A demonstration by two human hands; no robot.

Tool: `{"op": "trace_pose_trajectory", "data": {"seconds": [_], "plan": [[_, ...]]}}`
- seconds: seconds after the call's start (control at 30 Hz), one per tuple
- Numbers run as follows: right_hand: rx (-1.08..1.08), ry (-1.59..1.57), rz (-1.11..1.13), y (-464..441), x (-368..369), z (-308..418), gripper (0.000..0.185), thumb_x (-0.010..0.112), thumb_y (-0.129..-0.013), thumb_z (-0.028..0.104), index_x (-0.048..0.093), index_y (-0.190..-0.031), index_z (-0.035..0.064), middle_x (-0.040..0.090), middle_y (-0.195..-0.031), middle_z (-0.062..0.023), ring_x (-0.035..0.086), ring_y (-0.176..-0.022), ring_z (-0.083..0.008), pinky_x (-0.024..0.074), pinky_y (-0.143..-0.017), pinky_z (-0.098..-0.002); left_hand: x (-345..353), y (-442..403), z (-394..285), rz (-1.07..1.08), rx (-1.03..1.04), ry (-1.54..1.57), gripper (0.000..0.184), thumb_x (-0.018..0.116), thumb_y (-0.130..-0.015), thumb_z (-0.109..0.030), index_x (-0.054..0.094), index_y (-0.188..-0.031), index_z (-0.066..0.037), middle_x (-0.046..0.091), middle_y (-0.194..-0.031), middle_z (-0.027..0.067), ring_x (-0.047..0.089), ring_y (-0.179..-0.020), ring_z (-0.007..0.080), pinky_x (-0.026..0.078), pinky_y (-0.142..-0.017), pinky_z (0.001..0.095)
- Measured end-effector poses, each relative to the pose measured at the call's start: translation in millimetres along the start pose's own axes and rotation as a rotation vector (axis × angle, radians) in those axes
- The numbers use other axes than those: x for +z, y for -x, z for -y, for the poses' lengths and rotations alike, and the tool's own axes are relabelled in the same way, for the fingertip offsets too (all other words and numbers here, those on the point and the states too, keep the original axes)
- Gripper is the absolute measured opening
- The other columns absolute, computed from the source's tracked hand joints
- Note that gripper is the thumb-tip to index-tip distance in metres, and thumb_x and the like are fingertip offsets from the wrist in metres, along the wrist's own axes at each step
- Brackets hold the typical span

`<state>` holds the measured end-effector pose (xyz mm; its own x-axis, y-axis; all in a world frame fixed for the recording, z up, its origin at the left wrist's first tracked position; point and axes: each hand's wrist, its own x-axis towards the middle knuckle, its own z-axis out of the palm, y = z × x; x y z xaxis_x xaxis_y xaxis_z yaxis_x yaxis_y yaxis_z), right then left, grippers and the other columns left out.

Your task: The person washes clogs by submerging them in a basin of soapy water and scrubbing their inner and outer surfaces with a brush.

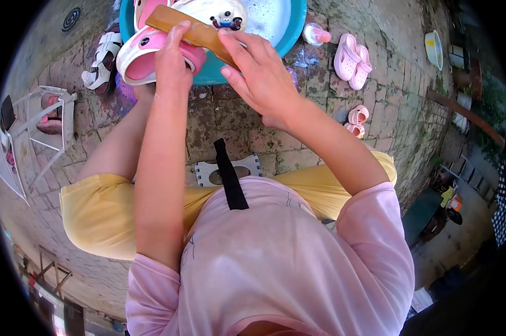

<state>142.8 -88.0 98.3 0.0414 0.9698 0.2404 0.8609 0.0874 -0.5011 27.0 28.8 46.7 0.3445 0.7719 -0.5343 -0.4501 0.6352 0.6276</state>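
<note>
A long, glossy brown wooden-looking piece [200, 35] lies slantwise across both hands; its underside is hidden. My left hand [173, 59] is closed on its middle, a fingertip pressed over the top. At the lower right end my right hand [258, 61] holds it between thumb and fingers. Just left of my left hand, touching or nearly so, is a pink and white clog [138, 59] with a round black charm. Behind the brown piece, a white clog [228, 14] with a cow-like charm sits in the teal basin [298, 28], which holds sudsy water.
White sandals [103, 63] stand left of the basin. To the right are a bottle with a pink top [317, 35], pink clogs [352, 60] and smaller pink clogs [356, 120]. A grey stool [253, 163] is between my legs; a white rack [45, 126] stands at left.
</note>
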Motion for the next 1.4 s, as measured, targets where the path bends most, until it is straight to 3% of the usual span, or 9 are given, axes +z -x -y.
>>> {"op": "trace_pose_trajectory", "data": {"seconds": [0.13, 0.23, 0.33, 0.43, 1.07, 1.17, 1.23, 1.4], "plan": [[-0.027, -0.022, -0.032, -4.4, -8.3, 4.7, 0.052, 0.06, -0.081, 0.02, 0.042, -0.126, 0.003, 0.046, -0.114, -0.0161, 0.045, -0.104, -0.0347, 0.0388, -0.089, -0.0422, -25.0, -17.9, -18.7, -0.017, 0.08, 0.038, 0.028, 0.063, -0.079, -0.018, 0.058, -0.102, -0.003, 0.058, -0.097, 0.0066, 0.057, -0.091, 0.0202, 0.046, -0.077, 0.0341], [-0.036, -0.021, -0.034, -4.3, -8.3, 5.6, 0.051, 0.06, -0.081, 0.019, 0.043, -0.126, 0.0034, 0.046, -0.114, -0.0164, 0.045, -0.105, -0.0347, 0.0389, -0.089, -0.0426, -41.3, -29.6, -27.1, -0.052, 0.093, 0.033, 0.044, 0.06, -0.08, -0.022, 0.047, -0.117, -0.002, 0.057, -0.11, 0.0125, 0.055, -0.101, 0.0279, 0.044, -0.085, 0.0414], [-0.018, -0.036, -0.028, -3.2, -7.0, 6.2, 0.051, 0.06, -0.081, 0.02, 0.043, -0.126, 0.0041, 0.046, -0.115, -0.0165, 0.045, -0.106, -0.0349, 0.0387, -0.09, -0.0428, -44.3, -30.3, -32.5, -0.101, 0.116, 0.035, 0.047, 0.059, -0.081, -0.023, 0.045, -0.119, 0.0, 0.056, -0.114, 0.0138, 0.054, -0.104, 0.0283, 0.043, -0.087, 0.0425], [-0.036, -0.035, -0.036, -1.6, -7.5, 4.8, 0.051, 0.06, -0.081, 0.02, 0.043, -0.126, 0.0045, 0.046, -0.115, -0.0167, 0.044, -0.107, -0.0354, 0.0383, -0.091, -0.0429, -41.8, -24.6, -39.8, -0.076, 0.061, 0.099, 0.036, 0.064, -0.077, -0.02, 0.052, -0.107, -0.004, 0.058, -0.101, 0.0084, 0.056, -0.094, 0.024, 0.045, -0.082, 0.0379], [0.057, -0.079, -0.075, 11.9, -6.5, -23.6, 0.051, 0.06, -0.082, 0.019, 0.043, -0.127, 0.0046, 0.047, -0.116, -0.0162, 0.045, -0.109, -0.0346, 0.038, -0.093, -0.0424, -40.7, -25.5, -18.7, -0.002, -0.007, -0.024, 0.046, 0.062, -0.079, -0.019, 0.045, -0.117, 0.001, 0.056, -0.109, 0.0158, 0.057, -0.1, 0.0303, 0.045, -0.088, 0.0401], [0.086, -0.107, -0.072, 15.8, -4.2, -28.1, 0.051, 0.059, -0.082, 0.015, 0.042, -0.129, 0.0053, 0.047, -0.117, -0.016, 0.046, -0.108, -0.0339, 0.0383, -0.093, -0.0412, -44.0, -26.7, -7.4, -0.022, -0.017, -0.128, 0.045, 0.063, -0.079, -0.021, 0.049, -0.115, 0.001, 0.056, -0.108, 0.0143, 0.058, -0.098, 0.0265, 0.045, -0.086, 0.0373], [0.097, -0.118, -0.075, 19.2, -2.1, -31.4, 0.051, 0.059, -0.081, 0.015, 0.042, -0.129, 0.0055, 0.047, -0.117, -0.0161, 0.046, -0.108, -0.0339, 0.0385, -0.093, -0.0411, -64.9, -34.1, 6.2, 0.004, 0.041, -0.454, 0.041, 0.065, -0.078, -0.024, 0.054, -0.109, 0.002, 0.058, -0.103, 0.0123, 0.058, -0.093, 0.0213, 0.045, -0.082, 0.0343], [0.097, -0.179, -0.098, 29.6, -0.9, -39.4, 0.047, 0.061, -0.08, 0.013, 0.047, -0.124, 0.0044, 0.049, -0.113, -0.0159, 0.047, -0.105, -0.0335, 0.0402, -0.09, -0.0401, -33.1, -14.1, 7.9, -0.179, -0.016, -0.387, 0.04, 0.066, -0.078, -0.027, 0.058, -0.105, 0.002, 0.06, -0.097, 0.0105, 0.057, -0.086, 0.0176, 0.044, -0.075, 0.0315]]}}
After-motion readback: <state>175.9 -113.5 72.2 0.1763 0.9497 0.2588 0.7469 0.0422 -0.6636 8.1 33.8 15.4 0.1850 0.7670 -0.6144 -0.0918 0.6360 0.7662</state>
